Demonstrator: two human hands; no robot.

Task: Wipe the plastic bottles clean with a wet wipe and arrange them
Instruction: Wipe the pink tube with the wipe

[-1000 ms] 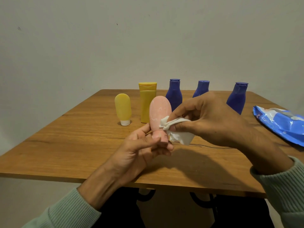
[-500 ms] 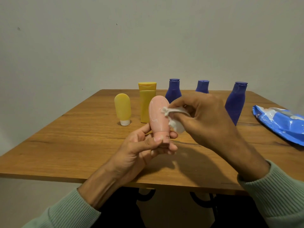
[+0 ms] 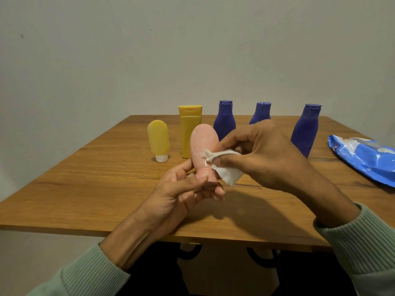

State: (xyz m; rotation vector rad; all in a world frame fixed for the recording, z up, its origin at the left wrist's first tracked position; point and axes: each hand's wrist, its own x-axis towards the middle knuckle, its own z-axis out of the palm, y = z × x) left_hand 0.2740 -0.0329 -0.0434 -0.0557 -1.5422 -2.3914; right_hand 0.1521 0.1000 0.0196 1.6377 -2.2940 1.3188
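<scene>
Downward goes the wet wipe [image 3: 226,169] since half a second ago: it sat high on the flank of the pink bottle [image 3: 204,146], now it is low, against the neck. Left hand [image 3: 183,189] grips the cap end between thumb and curled fingers and holds the bottle cap-down, clear of the desk [image 3: 85,178], over its front middle. Right hand [image 3: 263,154] pinches the bunched wipe and presses it to the bottle's right side. Progress, as judged: wiping of this bottle is under way and it is not yet set down. Five others stand in a loose row behind: small yellow bottle [image 3: 158,142], tall yellow tube [image 3: 190,133], three blue bottles [image 3: 224,122] [image 3: 259,113] [image 3: 305,131]. Which of these are already wiped cannot be told, and the spacing looks uneven, so arranging likely remains. Pink bottle: smooth, dome-ended oval, glossy with wet streaks. Small yellow: the same rounded form, duller, standing on a white cap. Tube: flat-sided, cap on top. Blue ones: opaque, shoulders tapering to a flat cap. Wipe: thin, white, limp, creased. Wipes pack [image 3: 363,157]: crinkled shiny blue film, at the right edge. Desk: grained wood.
</scene>
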